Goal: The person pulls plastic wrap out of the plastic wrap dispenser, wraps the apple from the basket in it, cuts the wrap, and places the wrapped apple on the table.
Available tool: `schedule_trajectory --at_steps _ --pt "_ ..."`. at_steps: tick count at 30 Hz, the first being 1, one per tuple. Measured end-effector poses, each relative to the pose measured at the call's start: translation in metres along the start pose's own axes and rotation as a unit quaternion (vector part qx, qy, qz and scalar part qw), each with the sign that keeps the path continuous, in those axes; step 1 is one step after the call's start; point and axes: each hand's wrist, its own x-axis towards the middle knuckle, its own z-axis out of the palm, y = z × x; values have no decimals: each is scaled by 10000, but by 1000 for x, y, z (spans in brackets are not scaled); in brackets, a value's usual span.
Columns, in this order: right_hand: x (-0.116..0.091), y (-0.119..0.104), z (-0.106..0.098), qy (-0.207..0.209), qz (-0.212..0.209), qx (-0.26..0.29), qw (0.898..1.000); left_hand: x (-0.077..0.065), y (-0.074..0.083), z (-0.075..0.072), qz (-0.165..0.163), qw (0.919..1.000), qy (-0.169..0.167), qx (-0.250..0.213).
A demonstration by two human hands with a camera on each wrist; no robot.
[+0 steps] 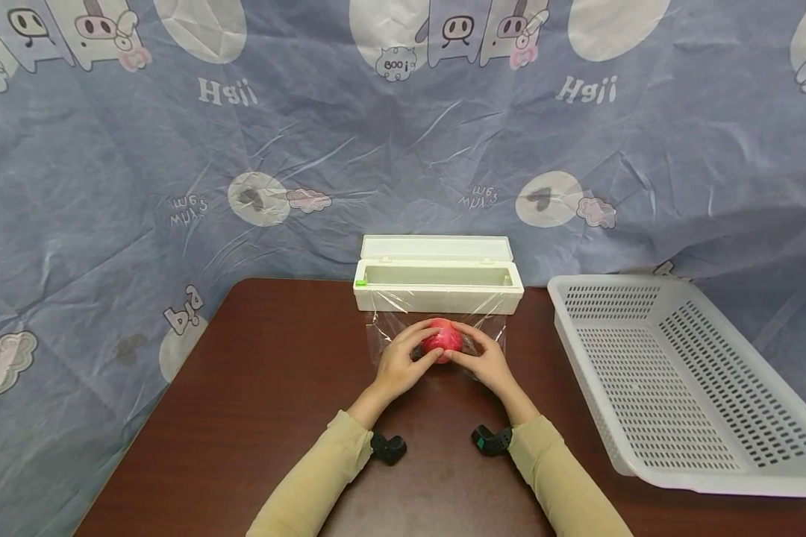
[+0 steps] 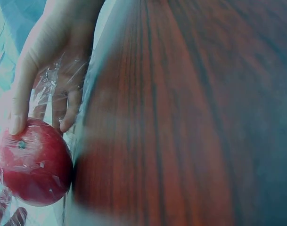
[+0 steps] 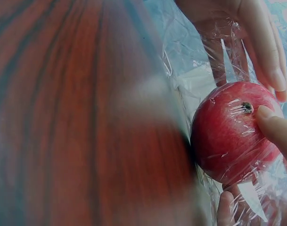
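A round red fruit (image 1: 443, 339) with a short stem stub sits near the table's middle, with clear cling film over its skin. My left hand (image 1: 399, 365) holds its left side, thumb near and fingers on the far side. From the right, my right hand (image 1: 486, 364) grips it the same way. The wrist views show wrinkled film (image 3: 249, 188) about the fruit and fingers, with a thumb on the fruit close to the stem. A film sheet (image 1: 383, 328) stretches from the fruit back to a white dispenser box (image 1: 439, 300), whose lid (image 1: 436, 247) stands up.
A white slotted plastic basket (image 1: 732, 481) stands on the right of the dark brown wooden table (image 1: 242, 418). A small green piece (image 1: 360, 283) sits at the box's left end. Behind the table hangs a blue-grey patterned cloth (image 1: 376, 164).
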Motion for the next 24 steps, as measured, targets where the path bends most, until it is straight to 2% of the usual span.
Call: schedule_trajectory --at_steps 7,11,16,24 --pt "3 0 -1 -59 24 -59 10000 2 -7 3 -648 9974 -283 -167" --pt "5 0 -1 -72 -54 35 10000 3 -9 3 -817 9948 -505 -348" --pt "5 0 -2 -69 -48 42 10000 2 -9 3 -797 9936 -644 -471" --pt "3 -4 -2 -155 193 65 9997 0 -9 0 -558 9963 -508 -403"
